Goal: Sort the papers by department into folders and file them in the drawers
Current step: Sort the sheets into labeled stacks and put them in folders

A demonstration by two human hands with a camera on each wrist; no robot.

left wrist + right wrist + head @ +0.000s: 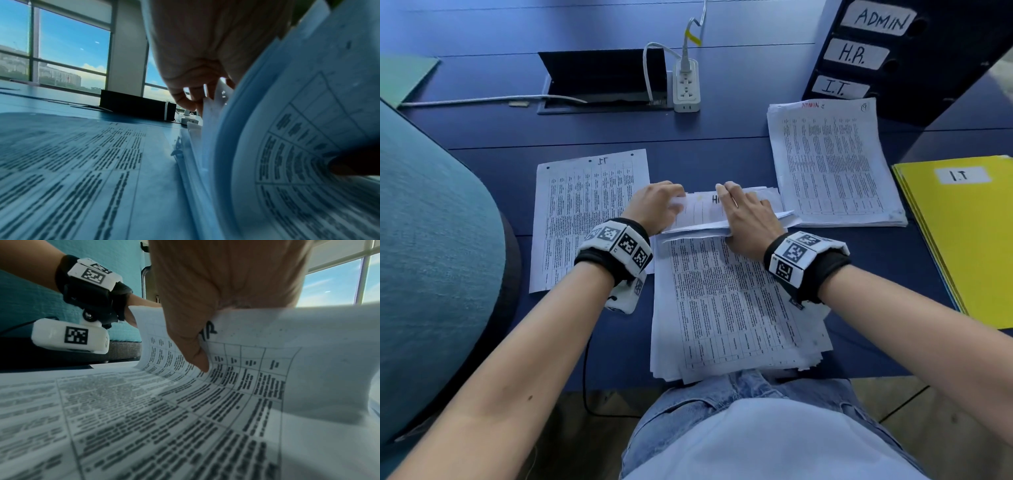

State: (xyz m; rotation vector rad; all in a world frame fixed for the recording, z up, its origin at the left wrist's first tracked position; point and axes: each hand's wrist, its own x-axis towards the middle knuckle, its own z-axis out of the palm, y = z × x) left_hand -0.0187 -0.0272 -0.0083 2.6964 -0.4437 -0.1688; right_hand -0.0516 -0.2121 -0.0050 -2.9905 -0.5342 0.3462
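Both hands gripped the lifted far end of the top sheets of the unsorted paper stack (pixel 736 308): left hand (pixel 654 205) pinched the left corner, right hand (pixel 750 219) curled round the raised edge, thumb on the printed side. Stack lay right in front of the person, long axis running near to far; the raised sheets curled up toward the near side, heading partly covered, reading "H" in the head view. Judged an HR sheet, no HR pile seen yet. IT sheet (pixel 589 219), marked "IT", lay just left of the grip, nearer the left hand. ADMIN pile (pixel 832 164) sat right and farther, nearer the right hand. Yellow folder (pixel 962 240), labelled "I.T", far right. Drawer unit (pixel 893 51), labelled ADMIN, H.R., I.T., at far right.
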